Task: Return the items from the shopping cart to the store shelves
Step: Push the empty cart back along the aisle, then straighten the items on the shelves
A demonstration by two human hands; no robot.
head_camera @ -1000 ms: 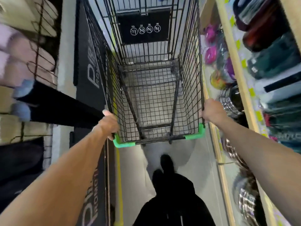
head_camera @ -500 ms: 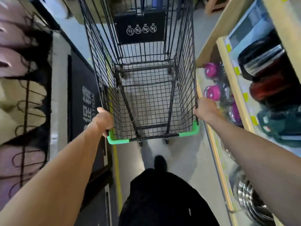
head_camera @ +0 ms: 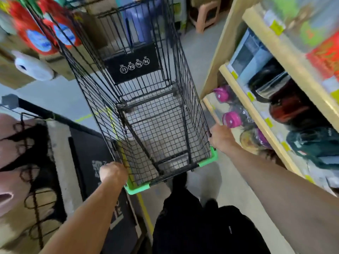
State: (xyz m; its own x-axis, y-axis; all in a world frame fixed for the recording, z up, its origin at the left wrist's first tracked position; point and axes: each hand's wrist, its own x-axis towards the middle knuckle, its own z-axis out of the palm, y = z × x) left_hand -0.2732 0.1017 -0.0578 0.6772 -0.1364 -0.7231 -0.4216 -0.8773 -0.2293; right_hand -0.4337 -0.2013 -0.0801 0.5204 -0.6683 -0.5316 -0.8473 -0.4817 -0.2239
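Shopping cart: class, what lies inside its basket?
Nothing shows inside the shopping cart; only grey floor is visible through its wire bottom. Motion blur could hide something very small.

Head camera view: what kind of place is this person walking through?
Most likely a household-goods shop aisle. Both hands, left hand and right hand, grip a black wire shopping cart, and wooden shelves with yellow price tags hold packaged goods such as pink-lidded containers.

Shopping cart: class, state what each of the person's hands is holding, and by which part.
Both hold the black wire shopping cart: the left hand grips its near left rim by the green corner, the right hand its near right rim.
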